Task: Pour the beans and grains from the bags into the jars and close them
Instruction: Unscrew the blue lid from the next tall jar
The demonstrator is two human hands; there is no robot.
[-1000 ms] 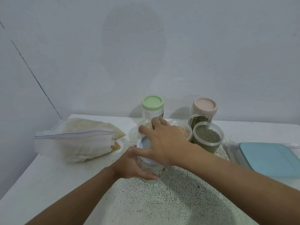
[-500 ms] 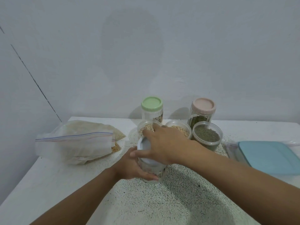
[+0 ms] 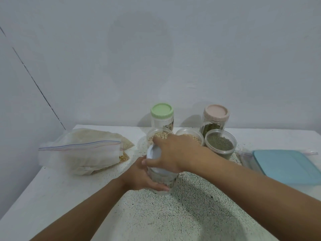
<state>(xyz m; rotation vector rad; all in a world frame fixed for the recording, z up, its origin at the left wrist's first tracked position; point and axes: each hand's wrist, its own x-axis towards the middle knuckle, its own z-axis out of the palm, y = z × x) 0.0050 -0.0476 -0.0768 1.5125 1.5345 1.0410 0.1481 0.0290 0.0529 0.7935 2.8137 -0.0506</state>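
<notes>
head view: left grip [image 3: 142,174] wrapped round the jar [image 3: 162,179] on the desk [image 3: 52,197], bracing it against the turn; right grip [image 3: 175,152] clamped over its lid [image 3: 153,152], likely screwing down. open jars [image 3: 220,145] just beyond.

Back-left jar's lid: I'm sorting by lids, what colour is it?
The lid is light green, seen in the head view.

Jar [image 3: 165,178] largely hidden under right hand [image 3: 175,153]; blue lid [image 3: 286,164] cut off.
</notes>
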